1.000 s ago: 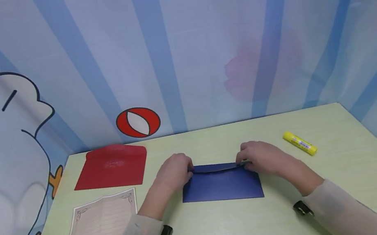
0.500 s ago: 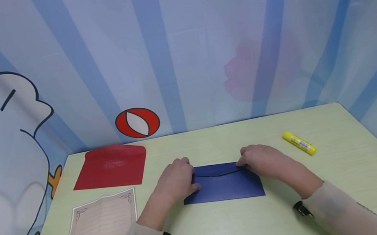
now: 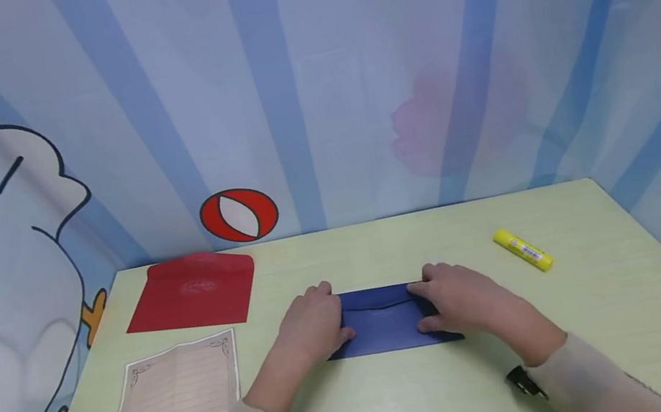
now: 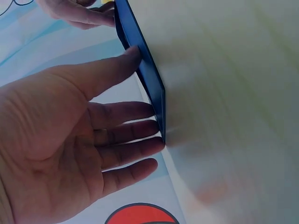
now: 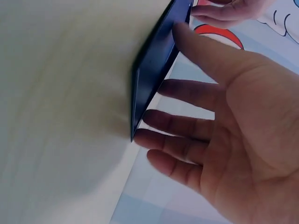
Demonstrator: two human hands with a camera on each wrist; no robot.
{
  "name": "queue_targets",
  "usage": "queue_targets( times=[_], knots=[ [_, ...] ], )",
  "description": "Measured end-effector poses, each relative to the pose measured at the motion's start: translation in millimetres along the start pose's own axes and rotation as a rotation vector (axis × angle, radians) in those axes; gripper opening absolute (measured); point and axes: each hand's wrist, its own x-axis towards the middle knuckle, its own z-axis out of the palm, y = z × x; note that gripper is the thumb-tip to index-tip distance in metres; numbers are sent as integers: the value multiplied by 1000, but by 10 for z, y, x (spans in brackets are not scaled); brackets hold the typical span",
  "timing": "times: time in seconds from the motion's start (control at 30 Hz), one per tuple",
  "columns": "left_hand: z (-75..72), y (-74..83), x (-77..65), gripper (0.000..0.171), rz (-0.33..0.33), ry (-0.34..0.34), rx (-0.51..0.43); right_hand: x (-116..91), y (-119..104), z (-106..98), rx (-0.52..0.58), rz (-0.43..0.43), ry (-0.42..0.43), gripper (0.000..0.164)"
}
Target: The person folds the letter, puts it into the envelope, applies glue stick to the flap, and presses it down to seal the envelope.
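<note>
My left hand (image 3: 314,325) and right hand (image 3: 460,297) rest at the two ends of a dark blue envelope (image 3: 384,332), which lies in the middle of the pale wood-patterned table (image 3: 403,405), its flap (image 3: 378,297) folded over along the far side. On each side my thumb touches the upper face while my other fingers stretch out, mostly straight, several touching the edge; thumb and fingers stand apart, neither hand clenched around the paper. Over to the far left lies a red envelope (image 3: 194,294), flap spread toward the back. Nearer on the left is a bordered, lined sheet of letter paper (image 3: 174,407), partly behind my left forearm. A yellow glue stick (image 3: 523,250) lies on its side at far right, well apart from my right hand.
</note>
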Motion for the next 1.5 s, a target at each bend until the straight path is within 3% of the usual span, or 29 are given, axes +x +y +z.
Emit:
queue_targets(
  times=[0.13, 0.23, 0.57, 1.03, 1.17, 1.5],
  knots=[
    [-13, 31, -40, 55, -3, 1, -19, -52, -65, -5, 36, 19, -5, 91],
    [-22, 58, -64, 60, -9, -4, -29, -66, -85, 3, 38, 25, -3, 98],
    [-7, 147, -87, 67, -25, -47, 1, -78, -95, 38, 33, 41, -26, 91],
    [29, 199, -103, 66, 47, -74, -9, -32, -133, 73, 110, -82, 13, 76],
    [23, 252, -89, 62, 60, -90, -12, -15, -164, 88, 106, -83, 13, 77],
    [17, 346, -62, 59, 28, -125, -3, 5, -218, 136, 50, -67, 14, 78]
  ],
)
